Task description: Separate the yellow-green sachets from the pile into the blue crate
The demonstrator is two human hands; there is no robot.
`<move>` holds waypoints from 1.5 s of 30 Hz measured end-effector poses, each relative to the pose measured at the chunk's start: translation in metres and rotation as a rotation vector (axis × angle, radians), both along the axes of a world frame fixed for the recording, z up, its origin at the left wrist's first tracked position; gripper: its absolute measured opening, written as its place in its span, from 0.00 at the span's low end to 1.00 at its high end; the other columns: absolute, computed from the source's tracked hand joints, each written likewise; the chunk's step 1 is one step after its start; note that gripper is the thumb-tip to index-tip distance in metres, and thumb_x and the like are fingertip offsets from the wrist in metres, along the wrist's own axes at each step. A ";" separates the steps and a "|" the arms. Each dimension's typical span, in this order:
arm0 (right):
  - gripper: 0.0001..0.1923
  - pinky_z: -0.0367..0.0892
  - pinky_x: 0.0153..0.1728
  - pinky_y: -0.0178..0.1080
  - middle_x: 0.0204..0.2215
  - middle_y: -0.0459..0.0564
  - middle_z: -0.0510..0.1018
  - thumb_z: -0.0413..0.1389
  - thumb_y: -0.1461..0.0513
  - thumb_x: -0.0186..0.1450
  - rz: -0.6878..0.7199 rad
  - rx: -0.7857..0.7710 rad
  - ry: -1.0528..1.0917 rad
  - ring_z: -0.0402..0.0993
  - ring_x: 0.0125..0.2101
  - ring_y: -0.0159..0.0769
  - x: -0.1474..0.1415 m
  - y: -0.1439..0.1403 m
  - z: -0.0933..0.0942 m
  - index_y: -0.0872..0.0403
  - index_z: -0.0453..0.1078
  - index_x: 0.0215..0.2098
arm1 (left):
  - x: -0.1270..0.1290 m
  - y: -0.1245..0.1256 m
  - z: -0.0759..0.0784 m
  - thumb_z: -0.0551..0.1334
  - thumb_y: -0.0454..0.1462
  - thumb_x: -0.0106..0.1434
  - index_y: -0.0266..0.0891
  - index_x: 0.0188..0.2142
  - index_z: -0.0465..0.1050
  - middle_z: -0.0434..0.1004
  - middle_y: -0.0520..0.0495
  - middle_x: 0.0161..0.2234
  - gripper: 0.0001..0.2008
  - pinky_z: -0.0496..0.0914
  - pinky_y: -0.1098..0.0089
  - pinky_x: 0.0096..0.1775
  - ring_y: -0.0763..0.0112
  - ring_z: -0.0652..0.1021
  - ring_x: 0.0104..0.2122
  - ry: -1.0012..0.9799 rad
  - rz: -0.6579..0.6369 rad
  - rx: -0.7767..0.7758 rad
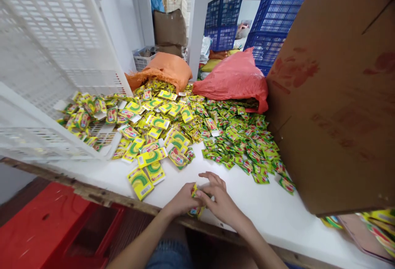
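At the near edge of the white table (265,207), the left hand (182,201) and right hand (217,197) close together around a small stack of sachets (196,203), glossy yellow-green packets with red print, pinched between the fingers of both, near the loose heap of sachets (234,137).

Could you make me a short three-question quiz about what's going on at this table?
1. True or false: both hands hold a small stack of sachets.
2. Which sack lies nearer the cardboard box: A) orange sack B) red sack?
3. What colour are the stacked crates at the back?

Key: 1 true; 2 B; 3 blue.
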State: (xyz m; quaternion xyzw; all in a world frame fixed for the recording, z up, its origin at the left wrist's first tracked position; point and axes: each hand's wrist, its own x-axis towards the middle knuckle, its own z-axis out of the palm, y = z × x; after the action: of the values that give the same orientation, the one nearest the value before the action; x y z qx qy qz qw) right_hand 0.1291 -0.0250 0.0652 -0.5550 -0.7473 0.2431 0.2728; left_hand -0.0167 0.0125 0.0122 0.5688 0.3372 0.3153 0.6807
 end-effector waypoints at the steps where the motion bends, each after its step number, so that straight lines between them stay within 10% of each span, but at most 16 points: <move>1: 0.10 0.53 0.51 0.48 0.49 0.50 0.69 0.51 0.57 0.62 -0.049 0.014 0.057 0.58 0.53 0.43 0.001 -0.001 -0.001 0.49 0.74 0.31 | 0.001 -0.001 0.000 0.66 0.35 0.46 0.33 0.33 0.72 0.74 0.51 0.28 0.13 0.65 0.73 0.33 0.71 0.71 0.30 -0.023 0.031 -0.008; 15: 0.14 0.68 0.35 0.37 0.31 0.49 0.74 0.54 0.55 0.60 -0.397 0.018 0.595 0.72 0.33 0.37 0.007 -0.025 -0.064 0.53 0.65 0.41 | 0.003 -0.023 0.005 0.62 0.37 0.54 0.43 0.40 0.56 0.71 0.54 0.28 0.16 0.66 0.72 0.35 0.71 0.74 0.31 -0.072 0.215 0.042; 24: 0.14 0.66 0.39 0.37 0.31 0.50 0.76 0.49 0.55 0.63 -0.198 -0.005 0.509 0.72 0.36 0.39 -0.002 -0.014 -0.037 0.53 0.74 0.32 | -0.014 -0.017 0.011 0.60 0.40 0.57 0.37 0.34 0.68 0.71 0.52 0.27 0.09 0.66 0.73 0.32 0.70 0.73 0.29 0.068 0.100 0.137; 30: 0.16 0.67 0.34 0.35 0.28 0.47 0.75 0.50 0.55 0.63 -0.355 0.039 0.593 0.72 0.30 0.35 -0.011 -0.015 -0.047 0.53 0.65 0.47 | -0.014 -0.014 0.020 0.59 0.35 0.57 0.40 0.42 0.67 0.72 0.46 0.40 0.12 0.66 0.68 0.44 0.67 0.73 0.41 0.046 0.227 0.252; 35: 0.10 0.66 0.39 0.36 0.39 0.51 0.76 0.52 0.57 0.62 -0.223 0.046 0.515 0.71 0.41 0.39 -0.007 -0.021 -0.040 0.51 0.72 0.38 | -0.012 -0.017 0.032 0.59 0.35 0.57 0.37 0.32 0.72 0.73 0.45 0.35 0.05 0.67 0.68 0.42 0.66 0.73 0.39 0.148 0.194 0.376; 45: 0.11 0.64 0.34 0.35 0.30 0.48 0.77 0.51 0.56 0.63 -0.312 -0.015 0.452 0.70 0.32 0.36 -0.011 -0.022 -0.028 0.52 0.72 0.33 | -0.010 -0.016 0.032 0.59 0.36 0.57 0.37 0.30 0.73 0.74 0.47 0.29 0.05 0.66 0.70 0.36 0.68 0.73 0.32 0.214 0.287 0.342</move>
State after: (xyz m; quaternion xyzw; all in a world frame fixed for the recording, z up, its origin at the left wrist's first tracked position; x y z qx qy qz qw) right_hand 0.1179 -0.0470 0.0370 -0.5968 -0.5713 0.3213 0.4629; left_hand -0.0262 -0.0037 0.0445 0.6523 0.4262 0.3992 0.4832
